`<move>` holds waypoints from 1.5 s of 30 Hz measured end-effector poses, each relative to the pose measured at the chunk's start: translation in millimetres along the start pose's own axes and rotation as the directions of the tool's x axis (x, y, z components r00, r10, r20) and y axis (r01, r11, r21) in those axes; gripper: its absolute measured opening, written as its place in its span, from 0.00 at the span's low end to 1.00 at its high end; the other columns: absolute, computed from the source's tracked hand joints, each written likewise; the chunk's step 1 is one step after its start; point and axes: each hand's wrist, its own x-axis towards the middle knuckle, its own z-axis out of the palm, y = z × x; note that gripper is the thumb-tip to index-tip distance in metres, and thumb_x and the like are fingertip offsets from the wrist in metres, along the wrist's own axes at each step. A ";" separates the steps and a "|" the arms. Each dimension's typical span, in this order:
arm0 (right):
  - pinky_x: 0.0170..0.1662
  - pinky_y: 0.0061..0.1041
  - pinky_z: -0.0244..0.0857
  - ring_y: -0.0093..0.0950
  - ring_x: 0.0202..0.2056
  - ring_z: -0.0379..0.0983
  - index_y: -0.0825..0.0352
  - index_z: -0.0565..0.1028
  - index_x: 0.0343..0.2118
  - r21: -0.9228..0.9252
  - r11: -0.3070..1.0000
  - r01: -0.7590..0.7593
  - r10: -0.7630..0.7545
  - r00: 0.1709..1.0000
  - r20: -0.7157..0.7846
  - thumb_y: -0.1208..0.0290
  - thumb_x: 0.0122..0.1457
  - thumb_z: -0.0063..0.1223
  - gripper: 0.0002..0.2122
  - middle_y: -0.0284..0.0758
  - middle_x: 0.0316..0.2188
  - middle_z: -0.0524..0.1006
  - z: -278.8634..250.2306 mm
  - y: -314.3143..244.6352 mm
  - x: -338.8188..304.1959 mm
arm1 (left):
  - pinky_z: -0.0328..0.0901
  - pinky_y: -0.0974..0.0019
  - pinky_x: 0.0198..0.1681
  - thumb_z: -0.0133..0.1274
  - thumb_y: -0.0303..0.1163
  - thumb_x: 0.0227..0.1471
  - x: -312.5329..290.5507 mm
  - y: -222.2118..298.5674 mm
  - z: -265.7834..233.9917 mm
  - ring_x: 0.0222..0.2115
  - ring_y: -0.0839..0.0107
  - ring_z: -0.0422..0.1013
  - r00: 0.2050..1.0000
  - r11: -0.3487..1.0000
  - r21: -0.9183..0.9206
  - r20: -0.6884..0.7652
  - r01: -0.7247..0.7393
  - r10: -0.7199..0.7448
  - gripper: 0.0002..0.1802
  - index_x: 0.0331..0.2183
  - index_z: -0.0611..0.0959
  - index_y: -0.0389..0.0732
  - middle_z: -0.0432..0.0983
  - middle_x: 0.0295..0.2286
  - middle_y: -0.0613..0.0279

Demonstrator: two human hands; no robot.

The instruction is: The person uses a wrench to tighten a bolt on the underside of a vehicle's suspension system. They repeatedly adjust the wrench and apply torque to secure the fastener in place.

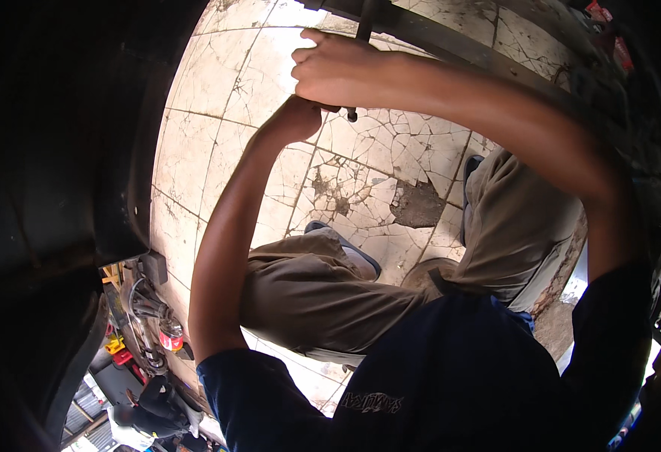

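Note:
My right hand (334, 71) is raised at the top, its fingers curled; what they close on, if anything, is hidden. Just below it and touching it, my left hand (296, 120) is closed too, with its grip mostly covered. A dark metal rod (365, 26) comes down from the top edge and passes behind my right wrist. What looks like its knobbed lower end (351, 115) shows beneath that wrist, beside my left fingers. I cannot tell whether either hand holds the rod.
Large dark panels (37, 151) fill the left side, and a dark beam (451, 41) crosses the top. Cracked pale tiles (217, 143) cover the floor, with a broken patch (418, 205) near my feet. Metal parts (146, 324) lie at lower left, near another person (161, 410).

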 end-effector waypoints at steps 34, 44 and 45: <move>0.56 0.42 0.53 0.27 0.40 0.70 0.59 0.79 0.18 -0.034 0.999 -0.002 0.000 0.997 -0.074 0.72 0.42 0.55 0.02 0.30 0.28 0.74 -10.8 -4.9 -6.7 | 0.62 0.57 0.46 0.35 0.18 0.48 -8.8 10.3 -10.7 0.45 0.55 0.69 0.996 0.989 0.121 0.032 0.082 -0.087 0.19 0.41 0.75 0.33 0.73 0.41 0.43; 0.55 0.41 0.55 0.29 0.42 0.68 0.63 0.78 0.18 -0.021 0.999 -0.041 0.041 0.999 -0.008 0.74 0.37 0.58 0.02 0.33 0.31 0.74 -4.6 -11.0 -5.7 | 0.63 0.55 0.47 0.35 0.19 0.47 -9.2 2.3 -11.4 0.46 0.49 0.68 0.995 0.996 0.036 -0.074 0.077 -0.074 0.19 0.42 0.74 0.30 0.72 0.41 0.37; 0.55 0.40 0.55 0.29 0.42 0.68 0.63 0.78 0.17 -0.021 0.998 -0.067 0.067 0.998 0.004 0.74 0.37 0.58 0.02 0.32 0.31 0.74 -3.4 -9.3 -6.4 | 0.64 0.54 0.45 0.35 0.20 0.48 -10.3 -1.4 -7.9 0.45 0.49 0.68 0.990 1.000 0.022 -0.141 0.000 0.003 0.18 0.41 0.74 0.30 0.72 0.40 0.37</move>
